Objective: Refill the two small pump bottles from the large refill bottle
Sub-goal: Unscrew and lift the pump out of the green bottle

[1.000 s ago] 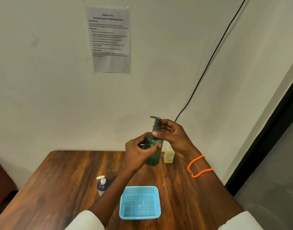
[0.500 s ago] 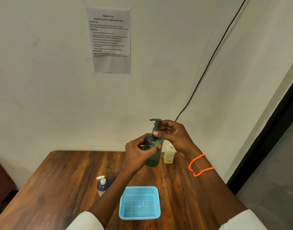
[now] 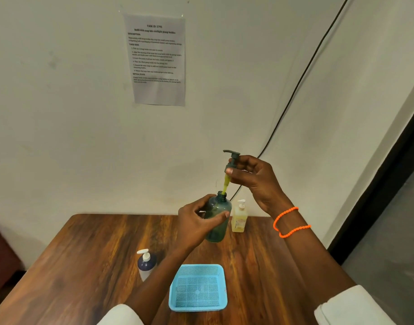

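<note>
step: pump removal. my left hand (image 3: 196, 221) grips green bottle (image 3: 219, 221); right hand (image 3: 253, 177) pinches pump head (image 3: 233, 159). i'd lift straight, letting the tube drip.

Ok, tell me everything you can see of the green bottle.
The green bottle is translucent dark teal, plastic by the look, round-shouldered with a threaded neck. It is held upright above the table, the left hand gripping its body. Its mouth is open: the right hand pinches the pump lifted clear, the yellow-coated tube still dipping into the neck.
</note>
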